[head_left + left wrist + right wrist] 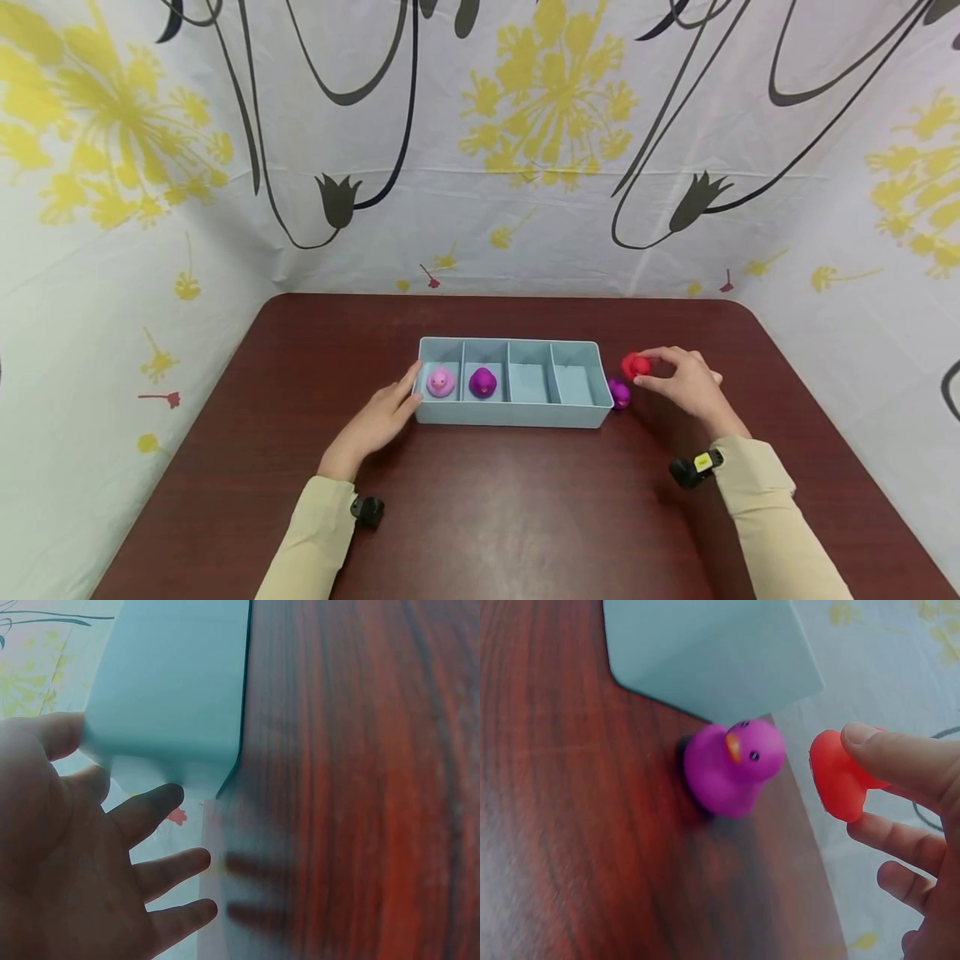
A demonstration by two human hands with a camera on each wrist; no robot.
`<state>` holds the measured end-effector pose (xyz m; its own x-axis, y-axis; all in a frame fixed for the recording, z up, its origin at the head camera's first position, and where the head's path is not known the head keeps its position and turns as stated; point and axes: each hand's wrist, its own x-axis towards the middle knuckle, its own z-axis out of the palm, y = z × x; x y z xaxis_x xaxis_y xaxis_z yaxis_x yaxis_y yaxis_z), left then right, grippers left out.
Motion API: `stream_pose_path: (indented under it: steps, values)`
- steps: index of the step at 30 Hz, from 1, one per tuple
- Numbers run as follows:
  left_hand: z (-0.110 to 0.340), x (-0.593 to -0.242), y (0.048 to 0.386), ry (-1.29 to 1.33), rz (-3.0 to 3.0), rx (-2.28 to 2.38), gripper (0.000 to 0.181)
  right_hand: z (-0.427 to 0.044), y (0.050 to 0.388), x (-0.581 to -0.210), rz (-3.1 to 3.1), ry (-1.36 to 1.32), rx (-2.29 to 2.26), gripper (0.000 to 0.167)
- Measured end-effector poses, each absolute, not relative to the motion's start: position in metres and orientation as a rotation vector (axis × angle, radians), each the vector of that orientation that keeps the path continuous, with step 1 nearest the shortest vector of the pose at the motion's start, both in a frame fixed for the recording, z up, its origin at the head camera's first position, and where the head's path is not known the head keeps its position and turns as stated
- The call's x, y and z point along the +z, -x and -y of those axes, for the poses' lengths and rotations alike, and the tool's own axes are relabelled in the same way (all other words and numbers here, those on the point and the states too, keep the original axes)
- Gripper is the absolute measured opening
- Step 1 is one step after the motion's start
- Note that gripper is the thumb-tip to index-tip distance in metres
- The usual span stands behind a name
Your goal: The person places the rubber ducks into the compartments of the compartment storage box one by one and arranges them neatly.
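A pale blue box (517, 414) with several compartments in a row stands on the table. In its leftmost compartment sits a pink toy duck (440, 382), and a purple toy duck (483, 382) sits in the one beside it. My left hand (381, 417) touches the box's left end with thumb and fingertips, its other fingers spread. My right hand (692, 385) pinches a red toy duck (837, 776) between thumb and fingers, raised off the table. Just below it, a second purple duck (731, 766) stands upright on the table, close to the box's right end.
The dark reddish-brown wooden table (510, 508) has rounded far corners. Behind and at both sides hangs a white cloth (450, 142) with yellow and grey flower prints. A dark wrist camera (367, 511) sits by the left cuff, another camera (686, 473) by the right.
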<state>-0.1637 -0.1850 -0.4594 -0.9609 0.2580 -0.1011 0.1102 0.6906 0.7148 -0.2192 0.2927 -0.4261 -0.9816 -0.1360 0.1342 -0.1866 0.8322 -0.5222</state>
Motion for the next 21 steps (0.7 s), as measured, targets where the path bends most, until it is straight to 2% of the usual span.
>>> stream_pose_path:
  steps: [21]
  values:
    - [0.184,-0.458,0.162,-0.252,-2.702,1.117,0.059,-0.265,0.225,-0.404,2.909,-0.333,0.921,0.047]
